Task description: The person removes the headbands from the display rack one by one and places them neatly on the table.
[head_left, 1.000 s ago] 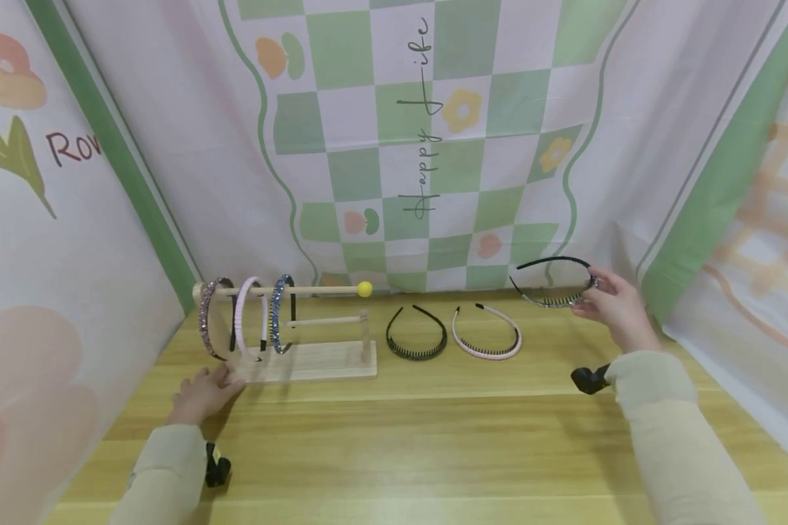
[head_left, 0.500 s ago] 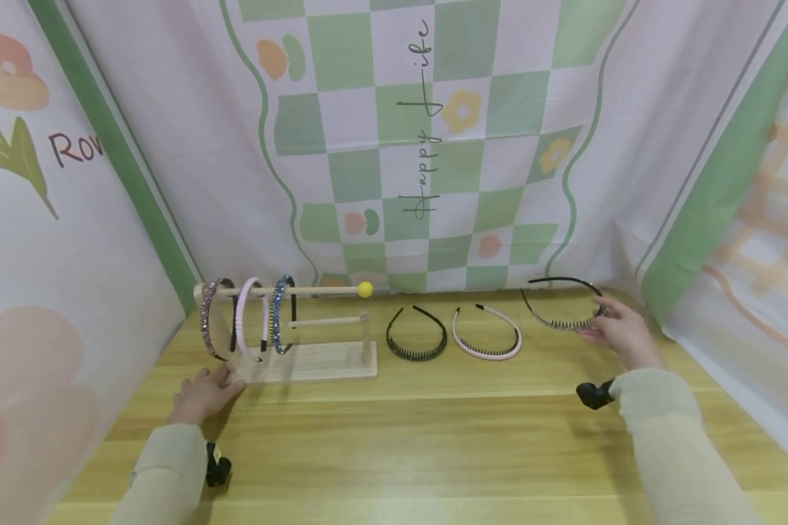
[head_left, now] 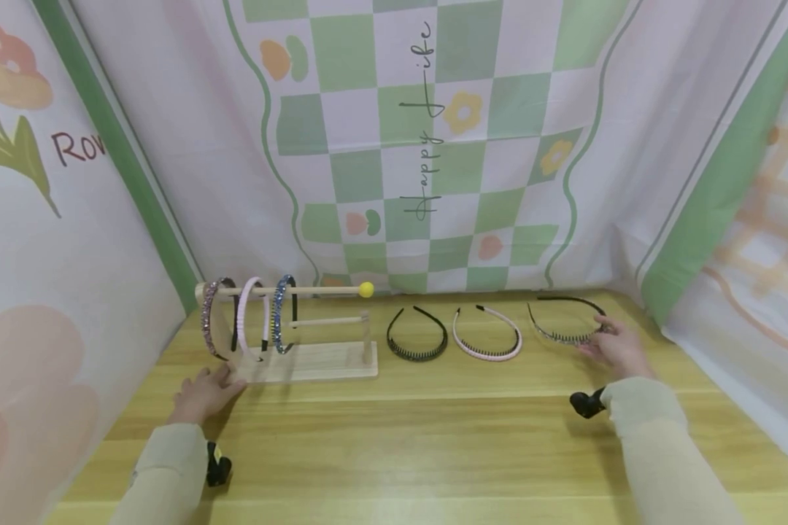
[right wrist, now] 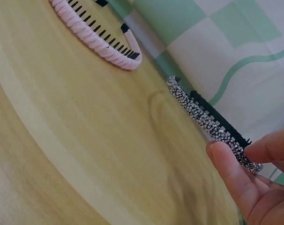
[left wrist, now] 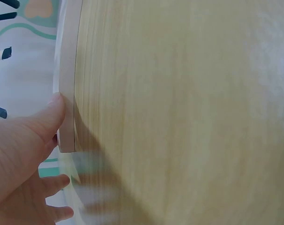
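My right hand (head_left: 620, 348) pinches a silver glittery headband (right wrist: 203, 121) with black comb teeth between thumb and fingers, by its right side. In the right wrist view it is slightly above the table, its shadow falling below. My left hand (head_left: 202, 395) holds the left end of a wooden headband stand (head_left: 328, 362); its thumb (left wrist: 52, 112) lies against the base's edge, other fingers spread beyond the end. On the stand's upper rod hang a dusty pink glitter headband (head_left: 206, 321), a pale pink one (head_left: 240, 324) and a blue glitter one (head_left: 278, 315).
A black toothed headband (head_left: 417, 356) and a pink wrapped headband (head_left: 492, 355) lie on the wooden table (head_left: 394, 452), between the stand and my right hand. The upper rod ends in a yellow ball (head_left: 365, 289). Printed curtains (head_left: 407, 168) close off the back and sides.
My right hand has lowered the silver headband toward the table, to the right of the pink wrapped one. My left hand and the stand have stayed put.
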A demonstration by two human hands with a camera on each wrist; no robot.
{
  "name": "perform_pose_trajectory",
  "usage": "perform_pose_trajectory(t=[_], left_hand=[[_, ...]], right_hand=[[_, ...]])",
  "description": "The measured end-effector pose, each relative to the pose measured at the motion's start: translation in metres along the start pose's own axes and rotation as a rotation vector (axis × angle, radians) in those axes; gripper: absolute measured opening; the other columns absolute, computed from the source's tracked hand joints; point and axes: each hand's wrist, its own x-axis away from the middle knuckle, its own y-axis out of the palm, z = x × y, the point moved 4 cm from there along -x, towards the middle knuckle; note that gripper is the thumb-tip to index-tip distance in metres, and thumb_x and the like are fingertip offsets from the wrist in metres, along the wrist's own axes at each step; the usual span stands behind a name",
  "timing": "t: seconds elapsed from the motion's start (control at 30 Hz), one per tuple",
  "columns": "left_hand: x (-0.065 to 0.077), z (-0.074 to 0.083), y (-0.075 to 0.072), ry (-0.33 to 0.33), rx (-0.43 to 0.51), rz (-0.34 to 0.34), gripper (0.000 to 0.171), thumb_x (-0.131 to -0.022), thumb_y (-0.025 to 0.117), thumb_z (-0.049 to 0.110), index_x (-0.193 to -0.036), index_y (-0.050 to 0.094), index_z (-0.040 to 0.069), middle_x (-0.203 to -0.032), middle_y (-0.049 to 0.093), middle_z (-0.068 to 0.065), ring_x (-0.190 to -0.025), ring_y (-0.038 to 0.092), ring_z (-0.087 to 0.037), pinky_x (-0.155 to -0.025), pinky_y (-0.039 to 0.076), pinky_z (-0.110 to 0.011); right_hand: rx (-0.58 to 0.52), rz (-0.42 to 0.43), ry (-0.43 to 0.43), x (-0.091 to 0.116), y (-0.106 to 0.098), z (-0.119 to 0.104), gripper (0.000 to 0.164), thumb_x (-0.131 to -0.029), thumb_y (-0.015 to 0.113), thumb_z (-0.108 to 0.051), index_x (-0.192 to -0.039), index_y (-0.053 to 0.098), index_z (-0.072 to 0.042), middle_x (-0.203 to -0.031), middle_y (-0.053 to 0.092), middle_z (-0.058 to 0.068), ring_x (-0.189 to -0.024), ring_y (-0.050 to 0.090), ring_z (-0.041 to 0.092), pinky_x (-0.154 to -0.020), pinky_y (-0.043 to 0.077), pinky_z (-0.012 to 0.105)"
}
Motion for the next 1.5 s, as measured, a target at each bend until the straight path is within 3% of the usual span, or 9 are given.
perform_pose_trajectory(t=[0.13,0.23,0.43,0.77,0.87,1.03,1.23,1.5], left_hand=[[0.0,0.0,0.0,0.0,0.009,-0.001,0.078,-0.092,0.04,0.054,-0.142,0.022,-0.003,-0.138,0.008,-0.042,-0.118,0.004,-0.067,-0.091,0.007,-0.075],[0.001,0.001,0.0,0.002,0.008,0.0,0.077,-0.092,0.04,0.054,-0.142,0.022,-0.003,-0.138,0.008,-0.042,-0.117,0.005,-0.067,-0.091,0.007,-0.075],[0.001,0.001,-0.001,0.0,0.003,0.0,0.077,-0.092,0.04,0.054,-0.141,0.022,-0.003,-0.138,0.008,-0.042,-0.117,0.005,-0.067,-0.091,0.008,-0.075],[0.0,0.0,0.001,-0.012,0.014,0.005,0.077,-0.092,0.041,0.054,-0.142,0.022,-0.002,-0.138,0.007,-0.042,-0.118,0.005,-0.067,-0.092,0.006,-0.074],[-0.001,-0.001,0.001,-0.015,0.013,0.003,0.077,-0.092,0.04,0.054,-0.142,0.022,-0.002,-0.138,0.007,-0.042,-0.118,0.005,-0.066,-0.092,0.007,-0.074],[-0.001,-0.001,0.002,-0.012,0.016,0.003,0.077,-0.092,0.041,0.054,-0.142,0.022,-0.002,-0.138,0.007,-0.042,-0.118,0.004,-0.067,-0.092,0.007,-0.074],[-0.001,-0.001,0.002,-0.002,0.015,0.003,0.077,-0.092,0.04,0.054,-0.142,0.022,-0.003,-0.137,0.007,-0.042,-0.118,0.004,-0.067,-0.091,0.006,-0.074],[-0.002,-0.002,0.001,-0.012,0.018,0.0,0.078,-0.092,0.04,0.055,-0.142,0.021,-0.003,-0.138,0.006,-0.042,-0.118,0.003,-0.067,-0.092,0.006,-0.074]], right_hand=[[0.008,0.007,0.013,0.001,-0.001,0.002,0.06,-0.092,0.036,0.005,-0.142,0.002,0.007,-0.094,0.056,0.018,-0.071,0.066,0.014,-0.074,0.053,0.028],[0.072,0.019,0.013,0.003,-0.002,0.003,0.056,-0.093,0.035,0.002,-0.141,0.007,0.011,-0.082,0.06,0.009,-0.069,0.065,0.013,-0.072,0.054,0.029],[0.219,-0.005,0.018,0.007,-0.003,0.006,0.05,-0.095,0.04,-0.006,-0.135,0.021,0.017,-0.084,0.061,0.016,-0.066,0.065,0.016,-0.067,0.055,0.03],[0.344,-0.148,0.048,0.01,0.002,0.008,0.049,-0.097,0.04,-0.011,-0.129,0.022,0.02,-0.1,0.051,0.027,-0.071,0.064,0.02,-0.069,0.055,0.033],[0.432,-0.177,0.036,0.009,0.003,0.007,0.045,-0.097,0.041,-0.013,-0.124,0.028,0.02,-0.095,0.052,0.026,-0.071,0.063,0.022,-0.067,0.055,0.035],[0.555,-0.215,-0.015,0.006,0.005,0.005,0.034,-0.096,0.043,-0.012,-0.111,0.041,0.019,-0.074,0.053,0.012,-0.064,0.06,0.018,-0.06,0.054,0.033],[0.557,-0.266,-0.009,0.002,0.006,0.01,0.025,-0.097,0.04,-0.008,-0.103,0.044,0.016,-0.069,0.046,0.008,-0.062,0.056,0.018,-0.057,0.052,0.032],[0.499,-0.266,0.009,-0.002,0.003,0.014,0.029,-0.097,0.041,-0.009,-0.111,0.039,0.017,-0.072,0.047,0.009,-0.063,0.054,0.018,-0.056,0.052,0.031]])
